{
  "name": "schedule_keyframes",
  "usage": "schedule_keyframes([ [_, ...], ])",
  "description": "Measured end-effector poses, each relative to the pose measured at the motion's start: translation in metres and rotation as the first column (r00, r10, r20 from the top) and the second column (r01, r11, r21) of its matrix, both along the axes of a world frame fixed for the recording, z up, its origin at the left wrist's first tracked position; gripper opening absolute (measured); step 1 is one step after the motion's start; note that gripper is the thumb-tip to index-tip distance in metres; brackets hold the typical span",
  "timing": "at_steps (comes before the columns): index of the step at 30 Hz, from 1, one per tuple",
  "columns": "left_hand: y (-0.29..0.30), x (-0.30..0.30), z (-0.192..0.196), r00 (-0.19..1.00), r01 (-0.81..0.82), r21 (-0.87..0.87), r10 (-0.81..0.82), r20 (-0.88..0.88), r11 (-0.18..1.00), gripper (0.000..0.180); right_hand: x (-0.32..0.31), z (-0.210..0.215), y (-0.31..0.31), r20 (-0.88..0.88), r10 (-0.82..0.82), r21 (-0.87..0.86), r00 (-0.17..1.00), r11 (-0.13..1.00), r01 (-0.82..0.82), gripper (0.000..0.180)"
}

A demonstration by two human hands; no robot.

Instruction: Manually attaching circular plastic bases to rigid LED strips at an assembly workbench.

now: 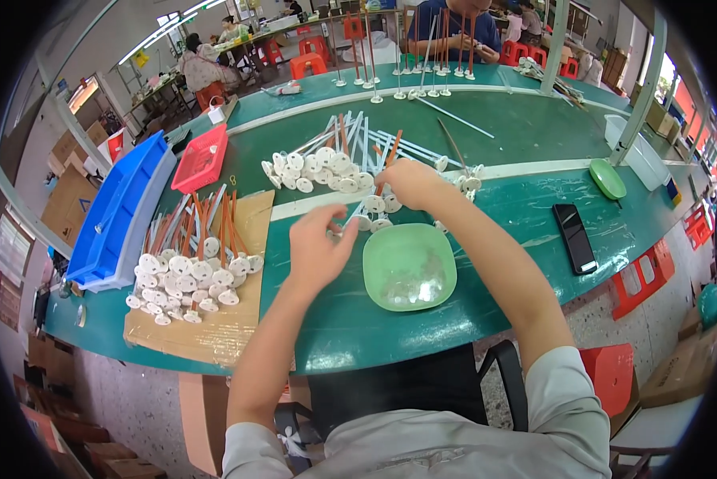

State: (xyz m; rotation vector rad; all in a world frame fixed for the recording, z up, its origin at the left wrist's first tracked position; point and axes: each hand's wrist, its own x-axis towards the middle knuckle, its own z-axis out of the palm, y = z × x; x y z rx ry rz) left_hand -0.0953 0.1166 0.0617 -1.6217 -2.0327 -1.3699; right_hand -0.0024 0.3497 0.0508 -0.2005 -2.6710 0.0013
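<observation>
My right hand (pixel 410 183) is closed around a brown stick (pixel 394 148), whose upper end sticks out above the fingers. My left hand (pixel 320 244) is beside it, thumb and fingers apart and curved; nothing shows clearly between them. Several white discs (pixel 381 204) on sticks lie between and under both hands. Just beyond is a pile of pale and brown sticks with white disc ends (pixel 326 164). A green square bowl (pixel 410 267) with small shiny bits in its bottom sits nearest me, between my forearms.
Left, more disc-ended sticks (pixel 184 279) lie on cardboard (pixel 247 307), near a blue tray (pixel 95 231) and a red basket (pixel 184 177). Right are a phone (pixel 574 238) and small green dish (pixel 606 179). Across the table, a person (pixel 458 32) handles upright sticks.
</observation>
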Motion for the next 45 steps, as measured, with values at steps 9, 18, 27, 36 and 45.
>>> schedule_keyframes([
  [9,-0.009,0.012,-0.003,0.996,0.065,0.102,-0.070,0.047,0.993,0.014,0.052,0.017,-0.030,-0.101,0.100,0.230,0.990,0.970,-0.075,0.011],
  [18,-0.032,0.023,-0.010,0.188,0.629,0.288,-0.501,0.845,0.722,0.043,0.071,0.038,-0.073,-0.514,0.502,0.502,0.695,0.834,-0.231,0.029],
  [27,-0.034,0.021,-0.004,-0.075,0.649,0.449,-0.535,0.842,0.615,0.054,0.075,0.041,-0.084,-0.536,0.543,0.547,0.646,0.806,-0.224,0.028],
  [36,-0.035,0.024,-0.004,-0.109,0.690,0.468,-0.560,0.821,0.552,0.047,0.078,0.047,-0.097,-0.558,0.465,0.513,0.687,0.844,-0.156,0.022],
  [45,-0.026,0.020,-0.017,0.288,0.525,0.447,-0.645,0.708,0.725,0.036,0.070,0.038,-0.107,-0.661,0.420,0.177,0.622,0.893,-0.414,0.028],
])
